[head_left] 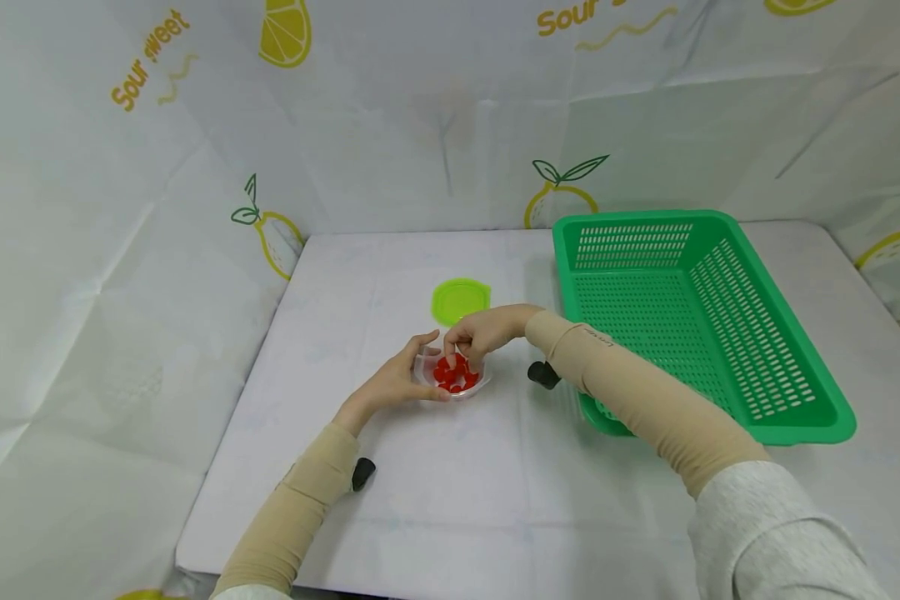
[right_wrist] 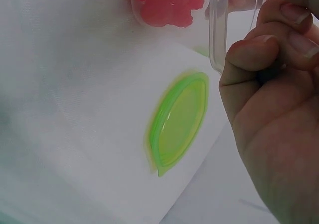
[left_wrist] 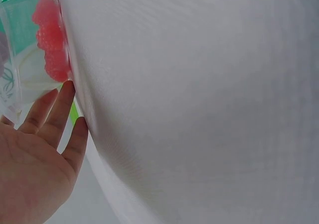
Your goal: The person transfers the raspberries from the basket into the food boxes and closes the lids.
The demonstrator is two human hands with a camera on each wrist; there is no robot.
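A small clear plastic container [head_left: 482, 386] with several bumpy red pieces [head_left: 461, 377] inside stands mid-table. My left hand [head_left: 393, 382] holds it from the left, thumb along its near side and fingers at the far side. In the left wrist view, fingertips [left_wrist: 67, 87] rest close by the container's base. From the right, my right hand [head_left: 489, 329] reaches over the container, index finger pointing down among the red pieces. Its other fingers [right_wrist: 256, 52] are curled in the right wrist view. Whether it pinches a piece is hidden.
Just behind the container lies a green lid [head_left: 459, 302], flat on the white table [head_left: 450, 483]. A large green plastic basket [head_left: 641, 221] with slotted sides stands at the right, partly under my right forearm. A white printed sheet [head_left: 405, 125] hangs behind the table.
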